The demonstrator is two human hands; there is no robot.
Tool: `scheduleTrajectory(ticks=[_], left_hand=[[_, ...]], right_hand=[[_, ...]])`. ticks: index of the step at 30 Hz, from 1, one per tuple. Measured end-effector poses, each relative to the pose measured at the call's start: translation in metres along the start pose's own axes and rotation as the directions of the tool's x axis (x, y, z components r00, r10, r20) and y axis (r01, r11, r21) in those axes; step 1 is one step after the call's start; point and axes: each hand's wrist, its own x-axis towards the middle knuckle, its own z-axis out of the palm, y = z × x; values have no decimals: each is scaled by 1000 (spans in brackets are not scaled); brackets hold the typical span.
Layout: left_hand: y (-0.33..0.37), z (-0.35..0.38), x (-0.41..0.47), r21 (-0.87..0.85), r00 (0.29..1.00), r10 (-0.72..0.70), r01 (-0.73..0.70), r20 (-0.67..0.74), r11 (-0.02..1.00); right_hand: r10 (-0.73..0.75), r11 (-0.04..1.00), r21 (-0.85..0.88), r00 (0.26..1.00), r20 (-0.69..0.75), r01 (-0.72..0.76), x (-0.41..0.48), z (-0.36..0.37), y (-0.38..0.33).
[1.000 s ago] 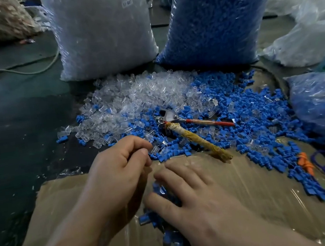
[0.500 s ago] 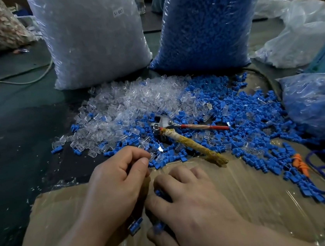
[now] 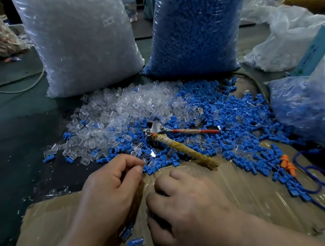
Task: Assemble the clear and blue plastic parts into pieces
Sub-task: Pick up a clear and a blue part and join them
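Two stuffed sacks stand at the top of the frame, the clear-parts sack (image 3: pixel 79 41) left of the blue-parts sack (image 3: pixel 193 26). Below them a taped cardboard sheet (image 3: pixel 247 198) fills the lower frame. The loose clear parts (image 3: pixel 127 106) and blue parts (image 3: pixel 232 119) spill together across mid-frame.

The left hand (image 3: pixel 108 189) is curled, thumb against forefinger at the pile's near edge. Whether it pinches a clear part I cannot tell. The right hand (image 3: pixel 187 207) lies knuckles up on the cardboard, fingers tucked under, its contents hidden.

This looks like the pick-and-join step. The next move calls for bringing one clear part and one blue part end to end and pressing them together.

A finished blue piece (image 3: pixel 135 243) lies at lower centre, its long axis running roughly left to right across the frame.
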Motion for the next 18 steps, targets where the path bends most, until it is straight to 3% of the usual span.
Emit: scheduleTrajectory(ticks=[7, 14, 18], left_hand=[[-2, 1, 2, 21, 999, -45, 45, 12, 999], [-5, 2, 3, 28, 999, -43, 43, 12, 999], [-2, 2, 0, 47, 999, -44, 44, 5, 998]], right_hand=[[8, 998, -64, 1000, 29, -6, 4, 2, -1], [-30, 997, 66, 995, -91, 36, -1, 10, 8], [48, 992, 124, 995, -93, -36, 0, 7, 9]])
